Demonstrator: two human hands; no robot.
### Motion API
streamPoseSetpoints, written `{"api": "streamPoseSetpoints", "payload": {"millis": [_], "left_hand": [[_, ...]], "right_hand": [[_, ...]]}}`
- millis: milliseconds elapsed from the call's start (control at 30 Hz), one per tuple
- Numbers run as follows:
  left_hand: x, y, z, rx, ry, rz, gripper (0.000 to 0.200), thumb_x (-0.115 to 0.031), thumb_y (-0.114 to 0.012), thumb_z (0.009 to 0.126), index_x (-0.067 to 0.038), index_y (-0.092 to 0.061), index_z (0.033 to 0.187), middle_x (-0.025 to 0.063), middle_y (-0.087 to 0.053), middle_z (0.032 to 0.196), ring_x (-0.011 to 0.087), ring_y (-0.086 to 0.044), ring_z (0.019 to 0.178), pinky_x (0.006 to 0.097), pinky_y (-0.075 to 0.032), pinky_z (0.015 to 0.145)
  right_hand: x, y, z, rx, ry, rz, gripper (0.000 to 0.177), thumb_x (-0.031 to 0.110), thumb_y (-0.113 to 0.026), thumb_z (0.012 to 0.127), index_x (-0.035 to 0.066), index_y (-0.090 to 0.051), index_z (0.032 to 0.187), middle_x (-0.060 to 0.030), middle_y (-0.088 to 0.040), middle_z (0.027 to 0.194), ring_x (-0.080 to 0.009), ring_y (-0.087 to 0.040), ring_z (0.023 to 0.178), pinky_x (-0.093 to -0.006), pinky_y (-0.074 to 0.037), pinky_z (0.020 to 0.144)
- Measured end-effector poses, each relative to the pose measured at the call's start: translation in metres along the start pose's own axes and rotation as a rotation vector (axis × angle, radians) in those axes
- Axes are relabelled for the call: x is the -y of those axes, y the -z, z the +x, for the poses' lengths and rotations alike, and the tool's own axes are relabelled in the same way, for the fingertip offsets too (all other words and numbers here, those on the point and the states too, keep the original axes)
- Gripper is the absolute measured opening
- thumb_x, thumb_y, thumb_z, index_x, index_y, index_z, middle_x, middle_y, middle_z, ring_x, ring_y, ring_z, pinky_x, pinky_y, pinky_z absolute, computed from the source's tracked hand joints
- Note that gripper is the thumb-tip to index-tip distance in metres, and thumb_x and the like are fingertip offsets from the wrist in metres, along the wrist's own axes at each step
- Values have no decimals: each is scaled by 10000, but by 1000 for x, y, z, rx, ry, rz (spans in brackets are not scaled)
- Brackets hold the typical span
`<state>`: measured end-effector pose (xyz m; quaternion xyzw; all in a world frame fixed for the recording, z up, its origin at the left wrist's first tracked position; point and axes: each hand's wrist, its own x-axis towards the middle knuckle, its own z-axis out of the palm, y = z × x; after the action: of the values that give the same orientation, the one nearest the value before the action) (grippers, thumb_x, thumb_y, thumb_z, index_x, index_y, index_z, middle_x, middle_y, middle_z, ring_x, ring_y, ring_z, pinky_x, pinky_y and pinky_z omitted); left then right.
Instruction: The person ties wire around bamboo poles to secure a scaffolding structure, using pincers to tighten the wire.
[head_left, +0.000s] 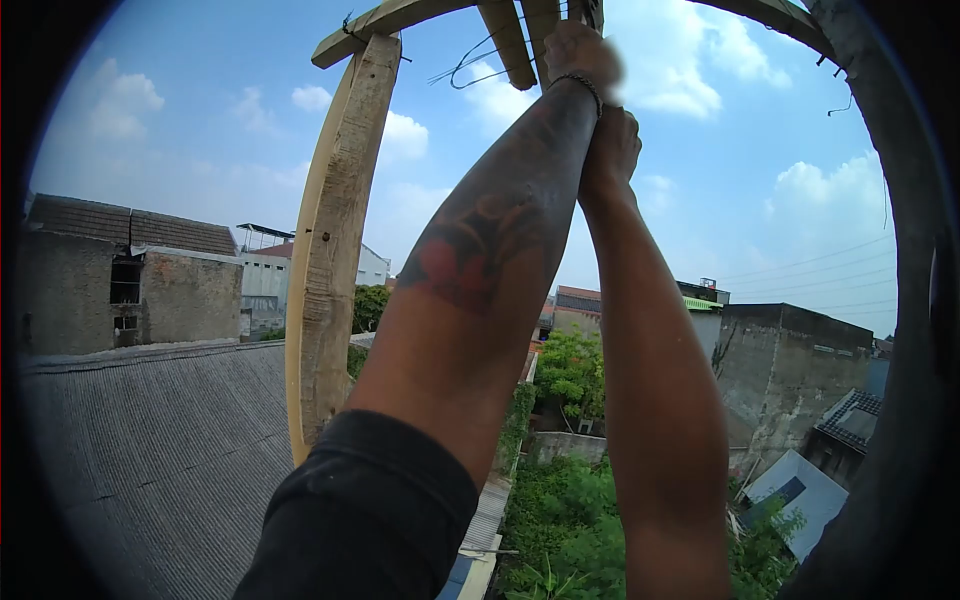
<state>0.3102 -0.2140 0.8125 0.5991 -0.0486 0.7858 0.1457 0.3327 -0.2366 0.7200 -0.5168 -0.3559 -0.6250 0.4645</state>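
Both my arms reach up overhead. My left hand, with a chain bracelet at the wrist, is closed at the top centre, right below a piece of wood. Blur covers part of that hand, and I cannot make out what is in its grip. Just below it, my right hand is closed with fingers curled; the left forearm partly covers it and whatever it holds is hidden. Left of the hands, loose wires stick out near two pale wooden battens.
An upright wooden post stands at left, joined to a top beam. A dark, curved upright runs down the right side. Below lie a corrugated roof, green plants and a grey walled building.
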Motion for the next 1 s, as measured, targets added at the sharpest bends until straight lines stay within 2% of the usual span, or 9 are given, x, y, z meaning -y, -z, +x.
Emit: {"api": "streamPoseSetpoints", "payload": {"millis": [200, 300, 467, 567, 700, 767, 900, 967, 1000], "left_hand": [[19, -37, 43, 137, -1, 88, 291, -230, -639, 807, 39, -653, 917, 213, -654, 994, 280, -640, 1009, 332, -532, 831], [5, 6, 28, 350, -26, 76, 390, -318, -637, 821, 37, -636, 982, 201, -647, 1007, 274, -643, 974, 351, -532, 832], [13, 38, 12, 710, 252, -873, 369, -321, -454, 961, 5, -549, 1106, 106, -618, 916, 221, -625, 831, 352, -534, 737], [23, 15, 33, 807, 303, -1148, 254, -209, -345, 1017, -25, -514, 1061, 71, -596, 844, 182, -621, 797, 306, -544, 694], [11, 25, 34, 672, 290, -742, 188, -168, -450, 965, -5, -542, 947, 72, -570, 802, 160, -573, 697, 301, -533, 644], [-3, 33, 26, 483, 203, -426, 184, -164, -468, 946, 1, -549, 949, 78, -569, 818, 165, -568, 713, 306, -526, 651], [-6, 26, 15, 182, 84, -53, 185, -157, -504, 910, 13, -564, 954, 90, -567, 851, 175, -559, 747, 315, -513, 665], [-10, 22, 13, 168, 67, -1, 190, -153, -522, 892, 19, -571, 956, 96, -566, 867, 180, -555, 763, 320, -506, 672], [-9, 20, 11, 165, 72, 21, 194, -151, -530, 883, 22, -575, 957, 99, -566, 875, 183, -553, 772, 323, -503, 676]], "right_hand": [[-14, -15, 17, 219, -38, 18, 337, 270, -638, 851, -50, -617, 956, -140, -639, 801, -254, -638, 795, -398, -551, 717], [-16, -7, 18, 403, -392, 917, 276, 250, -558, 915, -23, -599, 906, -80, -581, 727, -166, -596, 671, -350, -546, 628], [-53, 2, 38, 1119, -181, 1938, 203, 213, -498, 958, 24, -507, 1030, -34, -534, 784, -129, -528, 682, -279, -500, 636], [-41, 14, 30, 841, -327, 1652, 217, 232, -544, 934, 16, -571, 944, -86, -599, 794, -171, -593, 717, -299, -512, 636], [21, 74, 6, -31, 121, -88, 339, 301, -589, 903, -30, -646, 860, -122, -643, 643, -204, -632, 567, -345, -505, 585], [42, 90, 4, -380, 598, -6, 336, 322, -616, 874, -12, -651, 893, -117, -674, 699, -253, -669, 645, -369, -518, 620], [71, 84, 42, -369, 1111, -36, 273, 150, -636, 726, -11, -637, 947, -180, -638, 884, -336, -590, 940, -387, -479, 830], [57, 90, 74, -192, 557, -251, 303, 170, -655, 736, -11, -629, 979, -170, -642, 995, -284, -567, 1062, -354, -461, 873], [36, 93, 74, -288, 645, -142, 317, 222, -655, 783, -14, -617, 991, -169, -655, 946, -298, -609, 964, -387, -488, 825]]}}
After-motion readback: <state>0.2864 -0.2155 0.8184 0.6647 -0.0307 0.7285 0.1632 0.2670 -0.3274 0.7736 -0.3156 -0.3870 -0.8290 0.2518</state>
